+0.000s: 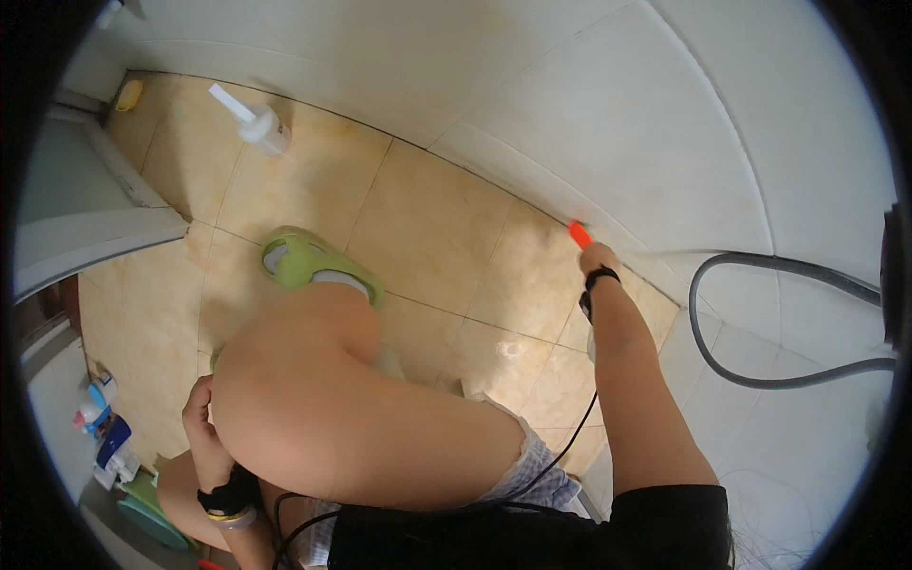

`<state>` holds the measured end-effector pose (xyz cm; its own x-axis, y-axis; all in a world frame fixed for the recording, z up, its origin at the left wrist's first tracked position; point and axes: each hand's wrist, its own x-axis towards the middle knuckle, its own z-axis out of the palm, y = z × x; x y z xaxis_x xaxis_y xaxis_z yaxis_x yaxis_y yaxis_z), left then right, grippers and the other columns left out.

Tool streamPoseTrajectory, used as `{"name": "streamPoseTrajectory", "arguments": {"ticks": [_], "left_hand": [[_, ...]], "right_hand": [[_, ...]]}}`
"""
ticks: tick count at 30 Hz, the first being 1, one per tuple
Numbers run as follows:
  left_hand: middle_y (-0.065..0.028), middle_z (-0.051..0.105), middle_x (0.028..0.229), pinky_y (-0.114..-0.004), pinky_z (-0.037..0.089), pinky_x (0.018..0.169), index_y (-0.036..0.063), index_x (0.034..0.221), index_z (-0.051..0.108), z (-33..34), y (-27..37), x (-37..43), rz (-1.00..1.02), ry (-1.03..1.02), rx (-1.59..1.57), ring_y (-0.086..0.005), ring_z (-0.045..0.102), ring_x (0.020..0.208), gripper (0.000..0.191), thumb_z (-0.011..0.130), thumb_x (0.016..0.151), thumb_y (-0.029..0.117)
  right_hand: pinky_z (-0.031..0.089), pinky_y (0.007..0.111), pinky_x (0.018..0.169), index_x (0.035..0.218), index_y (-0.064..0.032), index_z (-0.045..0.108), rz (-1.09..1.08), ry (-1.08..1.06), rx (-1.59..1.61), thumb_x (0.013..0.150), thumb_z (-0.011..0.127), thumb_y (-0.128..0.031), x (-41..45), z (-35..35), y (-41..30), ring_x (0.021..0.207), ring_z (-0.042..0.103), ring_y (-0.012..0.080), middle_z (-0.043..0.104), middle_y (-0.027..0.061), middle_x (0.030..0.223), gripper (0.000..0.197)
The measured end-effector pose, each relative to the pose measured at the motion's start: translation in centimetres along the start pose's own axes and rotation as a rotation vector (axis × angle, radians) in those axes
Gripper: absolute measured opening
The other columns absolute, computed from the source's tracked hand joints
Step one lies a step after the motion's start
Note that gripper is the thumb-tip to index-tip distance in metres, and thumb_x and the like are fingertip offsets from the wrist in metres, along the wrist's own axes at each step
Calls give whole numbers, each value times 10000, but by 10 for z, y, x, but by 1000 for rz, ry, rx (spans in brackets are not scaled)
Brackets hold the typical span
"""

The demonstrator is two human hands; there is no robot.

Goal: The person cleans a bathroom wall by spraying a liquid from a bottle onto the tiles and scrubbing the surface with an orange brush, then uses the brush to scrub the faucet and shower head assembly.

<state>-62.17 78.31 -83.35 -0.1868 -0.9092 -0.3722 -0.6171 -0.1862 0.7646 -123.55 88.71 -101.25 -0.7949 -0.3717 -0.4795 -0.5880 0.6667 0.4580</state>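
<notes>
My right hand (600,259) grips a red-orange tool (580,235), whose far end meets the line between the tiled floor (434,206) and the white wall (627,128); what kind of tool it is I cannot tell. A black strap circles that wrist. My left hand (201,411) rests against my bent knee, its fingers partly hidden behind the leg, with no object visible in it. One foot wears a green slipper (292,265) over a pale sock. A white plastic bottle with a long nozzle (263,130) stands on the floor near the wall, away from both hands.
A grey hose (702,313) loops at the right wall. At left, a white-framed door (107,221) juts over the floor. Several bottles (103,388) and a green basin (153,520) are at lower left. A yellow object (130,95) lies in the far corner. A black cable crosses my lap.
</notes>
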Motion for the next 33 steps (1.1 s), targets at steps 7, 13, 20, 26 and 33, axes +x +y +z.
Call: {"name": "streamPoseTrajectory", "arguments": {"ticks": [7,13,20,26,33], "left_hand": [[-39,581,836,-256,398,777,-11,878,561,12,20,5,-95,47,-135,-134,516,822,216,650,696,66],[-45,547,769,-251,414,728,-32,868,552,10,-17,3,55,56,-130,-132,495,755,190,575,679,-31],[-60,575,781,-268,444,676,-11,902,556,9,-25,-2,173,24,2,-133,515,729,106,566,831,67],[-48,599,792,-241,457,691,-6,912,577,14,-12,0,231,-16,-138,-103,554,731,141,619,813,85],[-49,613,808,-229,460,653,-2,932,597,12,-12,-3,276,46,-276,-99,554,718,150,621,796,57]], "right_hand": [[480,410,618,822,-66,634,-301,248,29,793,473,-159,8,-13,-30,757,629,277,648,125,834,189],[457,445,587,1002,-89,533,-851,549,608,864,477,-315,-128,-172,-183,702,596,329,614,148,788,271],[415,319,521,879,-71,598,-913,1009,1354,862,547,-321,-228,-344,-18,575,532,176,584,46,676,255],[322,241,470,647,-68,504,-704,1245,1912,903,444,-402,-265,-430,174,497,382,74,433,-25,541,425],[335,317,496,671,-17,471,-734,1487,1696,924,400,-358,-247,-439,103,534,375,145,420,43,548,431]]}}
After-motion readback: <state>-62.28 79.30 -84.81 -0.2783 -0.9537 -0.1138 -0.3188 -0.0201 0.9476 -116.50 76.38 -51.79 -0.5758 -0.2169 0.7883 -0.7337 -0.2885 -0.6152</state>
